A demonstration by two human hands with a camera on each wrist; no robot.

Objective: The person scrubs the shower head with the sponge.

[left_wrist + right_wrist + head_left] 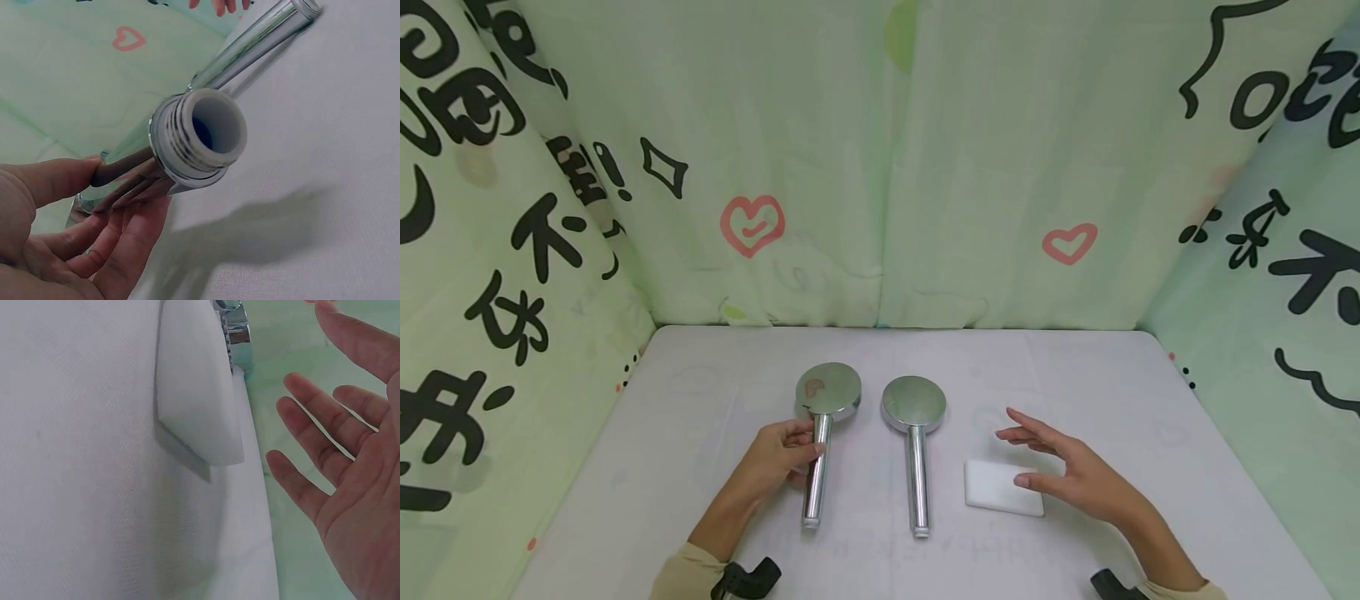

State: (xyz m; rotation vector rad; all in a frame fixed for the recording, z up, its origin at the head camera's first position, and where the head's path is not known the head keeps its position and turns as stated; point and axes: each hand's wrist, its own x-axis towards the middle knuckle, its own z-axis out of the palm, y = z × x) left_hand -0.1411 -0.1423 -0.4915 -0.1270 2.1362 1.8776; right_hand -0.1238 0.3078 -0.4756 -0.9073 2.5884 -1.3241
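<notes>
My left hand (777,454) pinches the handle of a chrome shower head (829,388) between thumb and fingers, its round face up. In the left wrist view, the white threaded end (215,128) of that handle points at the camera, open and hollow. A second chrome shower head (916,402) lies to its right, untouched, handle toward me. Farther right is a white sponge block (988,487) on the table. Over the sponge's right side hovers my right hand (1075,475), fingers spread and holding nothing; the right wrist view shows it apart from the sponge (197,381).
A white cloth covers the table (700,392). Pale green curtains (820,275) with black lettering and red hearts stand along the back and both sides. Black straps (748,577) sit on both wrists.
</notes>
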